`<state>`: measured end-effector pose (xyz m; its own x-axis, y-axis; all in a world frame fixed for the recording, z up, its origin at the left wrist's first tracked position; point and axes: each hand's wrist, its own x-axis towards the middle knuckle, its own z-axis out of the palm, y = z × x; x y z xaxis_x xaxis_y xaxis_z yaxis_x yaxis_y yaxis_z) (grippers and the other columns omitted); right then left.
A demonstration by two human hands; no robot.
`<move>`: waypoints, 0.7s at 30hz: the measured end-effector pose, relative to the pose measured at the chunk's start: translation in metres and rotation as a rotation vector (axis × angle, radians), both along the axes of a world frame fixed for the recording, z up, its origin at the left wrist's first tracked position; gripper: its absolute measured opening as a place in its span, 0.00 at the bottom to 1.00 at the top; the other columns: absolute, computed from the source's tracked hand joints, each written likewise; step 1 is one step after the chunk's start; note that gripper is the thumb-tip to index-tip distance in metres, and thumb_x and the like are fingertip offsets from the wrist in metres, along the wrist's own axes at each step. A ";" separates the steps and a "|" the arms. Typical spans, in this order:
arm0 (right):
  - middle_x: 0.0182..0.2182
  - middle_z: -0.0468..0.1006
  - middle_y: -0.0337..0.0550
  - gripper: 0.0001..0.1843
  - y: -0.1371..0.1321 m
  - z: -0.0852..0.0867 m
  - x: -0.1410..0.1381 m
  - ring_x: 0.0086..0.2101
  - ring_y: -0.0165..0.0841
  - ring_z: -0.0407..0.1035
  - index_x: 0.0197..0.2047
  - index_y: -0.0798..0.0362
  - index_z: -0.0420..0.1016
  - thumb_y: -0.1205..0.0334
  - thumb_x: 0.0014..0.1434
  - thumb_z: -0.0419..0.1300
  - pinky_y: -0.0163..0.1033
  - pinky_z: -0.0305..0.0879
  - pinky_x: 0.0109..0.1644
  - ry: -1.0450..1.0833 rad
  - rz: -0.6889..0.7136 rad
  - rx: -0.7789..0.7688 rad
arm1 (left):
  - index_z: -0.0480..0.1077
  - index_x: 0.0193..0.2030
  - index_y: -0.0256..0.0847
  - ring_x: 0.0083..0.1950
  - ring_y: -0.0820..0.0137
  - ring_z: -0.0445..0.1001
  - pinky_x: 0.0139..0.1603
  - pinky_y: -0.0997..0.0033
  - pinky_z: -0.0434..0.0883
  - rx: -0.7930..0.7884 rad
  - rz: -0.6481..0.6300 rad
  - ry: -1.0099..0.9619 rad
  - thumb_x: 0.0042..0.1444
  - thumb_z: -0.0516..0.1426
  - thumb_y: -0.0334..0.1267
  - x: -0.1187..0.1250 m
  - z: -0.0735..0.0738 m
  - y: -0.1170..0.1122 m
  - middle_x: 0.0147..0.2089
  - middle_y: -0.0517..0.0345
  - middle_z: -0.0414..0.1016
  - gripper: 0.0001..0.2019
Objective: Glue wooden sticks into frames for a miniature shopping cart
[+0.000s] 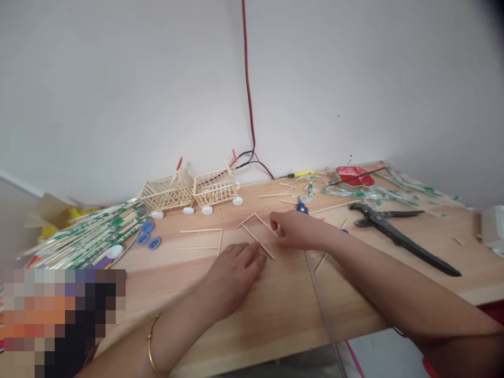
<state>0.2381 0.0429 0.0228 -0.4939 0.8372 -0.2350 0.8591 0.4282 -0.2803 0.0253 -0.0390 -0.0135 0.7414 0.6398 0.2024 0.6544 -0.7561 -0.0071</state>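
Observation:
Thin wooden sticks lie on the table in front of me, joined at corners. My right hand is closed, its fingertips pinching the end of a slanting wooden stick. That stick meets a short stick at a corner. My left hand rests palm down, fingers stretched out, beside a second slanting stick; the fingertips seem to touch it. To the left lies a three-sided stick frame, its short side near my left fingers. A blue tool tip shows behind my right hand; its body is hidden.
Two stick-built carts with white wheels stand by the wall. Wrapped sticks and blue caps lie left. At right are a black cutter, a red lid and plastic wrappers. A cable runs down the wall.

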 end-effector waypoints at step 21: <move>0.31 0.78 0.42 0.10 -0.010 0.009 -0.007 0.31 0.34 0.69 0.34 0.52 0.70 0.62 0.46 0.58 0.32 0.52 0.27 0.004 0.052 -0.003 | 0.62 0.55 0.42 0.52 0.62 0.65 0.51 0.58 0.64 -0.073 -0.079 0.088 0.54 0.53 0.30 0.003 0.008 -0.001 0.61 0.48 0.62 0.20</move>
